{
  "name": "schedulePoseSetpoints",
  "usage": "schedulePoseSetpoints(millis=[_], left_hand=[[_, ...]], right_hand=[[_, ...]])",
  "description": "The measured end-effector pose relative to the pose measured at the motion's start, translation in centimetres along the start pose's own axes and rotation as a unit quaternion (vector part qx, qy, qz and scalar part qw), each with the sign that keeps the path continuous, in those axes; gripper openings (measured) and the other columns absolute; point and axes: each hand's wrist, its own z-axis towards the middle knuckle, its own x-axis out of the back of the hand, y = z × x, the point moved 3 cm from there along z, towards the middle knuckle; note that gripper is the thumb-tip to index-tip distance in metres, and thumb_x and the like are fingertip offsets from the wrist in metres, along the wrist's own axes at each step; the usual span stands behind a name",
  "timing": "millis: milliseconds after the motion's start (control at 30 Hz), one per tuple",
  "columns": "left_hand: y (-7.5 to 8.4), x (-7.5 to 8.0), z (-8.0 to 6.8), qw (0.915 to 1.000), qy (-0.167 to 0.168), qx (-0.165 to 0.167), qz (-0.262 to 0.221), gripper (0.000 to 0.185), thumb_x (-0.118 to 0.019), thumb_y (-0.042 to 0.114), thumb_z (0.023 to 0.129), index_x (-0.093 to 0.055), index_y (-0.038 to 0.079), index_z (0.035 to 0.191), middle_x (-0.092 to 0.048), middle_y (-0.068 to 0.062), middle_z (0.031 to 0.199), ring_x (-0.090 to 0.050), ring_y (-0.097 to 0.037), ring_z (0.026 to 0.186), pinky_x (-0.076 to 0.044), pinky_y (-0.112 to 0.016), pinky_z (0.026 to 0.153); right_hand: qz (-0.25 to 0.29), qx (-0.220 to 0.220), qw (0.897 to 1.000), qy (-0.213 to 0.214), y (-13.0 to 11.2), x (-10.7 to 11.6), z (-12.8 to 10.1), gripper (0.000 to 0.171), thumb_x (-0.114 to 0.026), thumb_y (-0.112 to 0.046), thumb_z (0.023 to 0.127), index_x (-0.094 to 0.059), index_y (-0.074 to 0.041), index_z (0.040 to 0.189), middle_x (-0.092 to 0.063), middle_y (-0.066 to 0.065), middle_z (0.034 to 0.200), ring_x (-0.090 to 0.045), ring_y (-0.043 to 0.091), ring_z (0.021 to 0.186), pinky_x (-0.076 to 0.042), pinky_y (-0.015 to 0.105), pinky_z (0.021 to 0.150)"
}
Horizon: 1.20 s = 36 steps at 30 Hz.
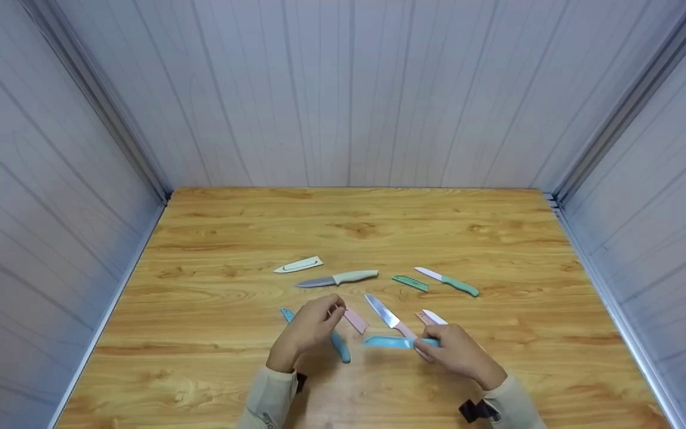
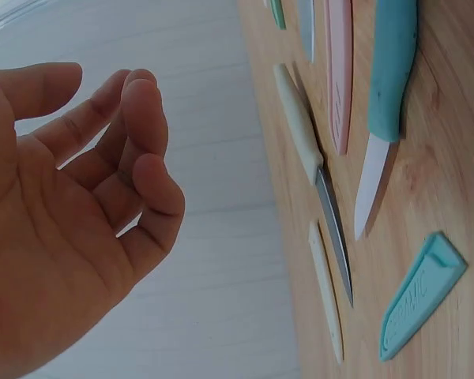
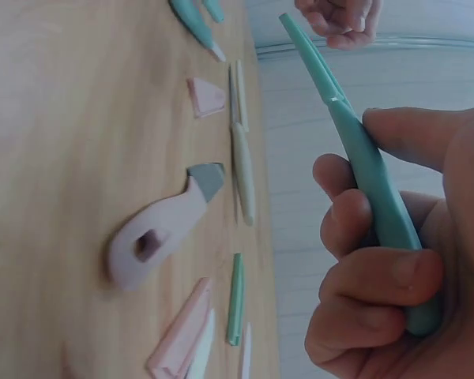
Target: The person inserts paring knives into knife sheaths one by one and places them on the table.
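Above the table (image 1: 212,226), right hand (image 1: 459,351) grips sheathed blue knife (image 3: 371,181); left hand (image 1: 310,330) loose, empty. Best seat the sheath fully.

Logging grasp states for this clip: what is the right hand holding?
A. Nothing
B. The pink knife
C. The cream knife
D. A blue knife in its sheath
D. The right hand curls round the handle of the blue knife, its blade covered by a blue sheath; the pink knife and the cream knife lie on the table.

pink knife (image 1: 395,322) handle hidden under right hand (image 1: 459,353).
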Motion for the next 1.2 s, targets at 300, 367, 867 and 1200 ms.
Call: schedulePoseSetpoints(millis=[300,367,867,1200], left_hand=[[-0.3,0.8,0.0,0.9998,0.017,-0.003,-0.005,0.017,-0.046,0.016,0.1,-0.062,0.009,0.102,-0.062,-0.001,0.085,-0.052,-0.011,0.07,-0.045,-0.029,0.064],[-0.4,0.8,0.0,0.9999,0.016,-0.001,-0.006,0.018,-0.046,0.016,0.1,-0.062,0.009,0.102,-0.062,-0.002,0.085,-0.052,-0.011,0.071,-0.045,-0.029,0.065],[-0.4,0.3,-0.3,0.9998,0.013,0.011,-0.014,0.016,-0.047,0.017,0.1,-0.062,0.012,0.1,-0.059,0.002,0.08,-0.049,-0.01,0.067,-0.043,-0.028,0.062],[-0.1,0.3,-0.4,0.9994,0.002,0.001,-0.035,0.019,-0.045,0.02,0.101,-0.062,0.011,0.101,-0.053,0.006,0.075,-0.047,-0.009,0.065,-0.041,-0.026,0.06]], right_hand=[[-0.027,0.035,0.999,-0.015,0.4,-1.7,-0.7,0.023,-0.064,-0.036,0.09,-0.06,-0.018,0.077,-0.047,-0.015,0.063,-0.038,0.0,0.052,-0.035,0.02,0.05],[-0.019,0.028,0.999,-0.03,0.4,-2.1,-0.8,0.022,-0.064,-0.036,0.09,-0.061,-0.017,0.079,-0.049,-0.014,0.065,-0.04,0.0,0.054,-0.036,0.02,0.051],[-0.031,-0.002,0.994,-0.101,0.8,-4.0,-1.0,0.018,-0.065,-0.037,0.088,-0.061,-0.02,0.087,-0.053,-0.013,0.071,-0.046,0.003,0.058,-0.04,0.023,0.054],[-0.124,0.029,0.988,-0.082,0.1,-4.1,-1.2,0.015,-0.066,-0.032,0.088,-0.063,-0.018,0.084,-0.052,-0.015,0.072,-0.043,0.003,0.059,-0.039,0.024,0.056]])
